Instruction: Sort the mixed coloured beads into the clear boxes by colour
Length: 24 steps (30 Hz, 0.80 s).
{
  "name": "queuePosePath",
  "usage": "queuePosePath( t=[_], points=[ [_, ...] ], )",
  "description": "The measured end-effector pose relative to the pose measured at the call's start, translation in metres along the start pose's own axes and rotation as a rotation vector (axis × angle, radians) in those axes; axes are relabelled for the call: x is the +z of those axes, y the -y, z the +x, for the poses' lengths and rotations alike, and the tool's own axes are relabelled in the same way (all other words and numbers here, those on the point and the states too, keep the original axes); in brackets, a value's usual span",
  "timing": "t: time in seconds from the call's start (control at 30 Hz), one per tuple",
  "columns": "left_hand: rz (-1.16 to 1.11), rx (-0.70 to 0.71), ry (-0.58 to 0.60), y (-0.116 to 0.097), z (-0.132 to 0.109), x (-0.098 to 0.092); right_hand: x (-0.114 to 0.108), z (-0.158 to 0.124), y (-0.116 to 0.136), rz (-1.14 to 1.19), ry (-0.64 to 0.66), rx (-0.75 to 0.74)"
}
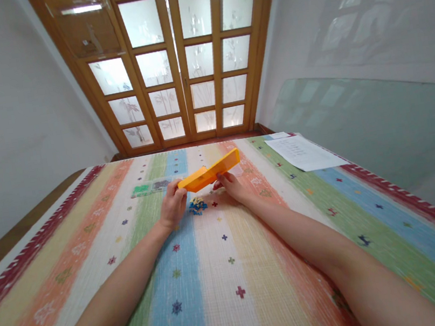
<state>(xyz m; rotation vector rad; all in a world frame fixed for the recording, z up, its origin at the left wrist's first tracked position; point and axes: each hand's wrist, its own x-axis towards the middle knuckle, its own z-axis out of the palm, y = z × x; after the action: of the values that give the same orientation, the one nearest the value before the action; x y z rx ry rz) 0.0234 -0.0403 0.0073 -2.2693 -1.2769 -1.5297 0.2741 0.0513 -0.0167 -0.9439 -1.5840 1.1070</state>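
Our left hand [172,205], the nearer one to a loose heap of small blue and cream pieces [197,206], pinches the left end of a long, orange plastic tray [213,172]. The tray's long axis slants up rightward, where our right hand [229,184] grips the lower edge.

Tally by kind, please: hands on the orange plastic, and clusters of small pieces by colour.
Left hand and right hand on the orange plastic: 2
Blue-and-yellow cluster: 1
Green cluster: 1
Dark cluster: 1
Total: 5; single pieces too small to count
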Motion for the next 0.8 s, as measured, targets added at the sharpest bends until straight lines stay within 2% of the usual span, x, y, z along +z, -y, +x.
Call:
queuePosePath(
  t=[0.17,0.33,0.5,0.63,0.7,0.8],
  points=[
    [-0.142,-0.136,-0.076,0.001,0.000,0.008,0.003,0.002,-0.002,-0.029,-0.065,0.023],
    [-0.212,-0.231,-0.075,0.000,-0.001,0.012,0.005,-0.002,0.005,-0.066,-0.023,-0.029],
    [-0.160,-0.151,-0.021,0.001,-0.002,0.008,0.006,-0.011,0.023,-0.113,0.037,-0.120],
    [-0.057,-0.016,-0.006,0.006,0.000,0.003,0.006,-0.018,0.035,-0.046,-0.014,-0.075],
    [-0.035,-0.012,-0.006,0.009,0.001,0.002,0.006,-0.021,0.037,-0.021,-0.009,-0.044],
    [-0.036,-0.033,-0.004,0.010,0.000,0.002,0.004,-0.023,0.034,-0.050,0.024,-0.085]
  ],
)
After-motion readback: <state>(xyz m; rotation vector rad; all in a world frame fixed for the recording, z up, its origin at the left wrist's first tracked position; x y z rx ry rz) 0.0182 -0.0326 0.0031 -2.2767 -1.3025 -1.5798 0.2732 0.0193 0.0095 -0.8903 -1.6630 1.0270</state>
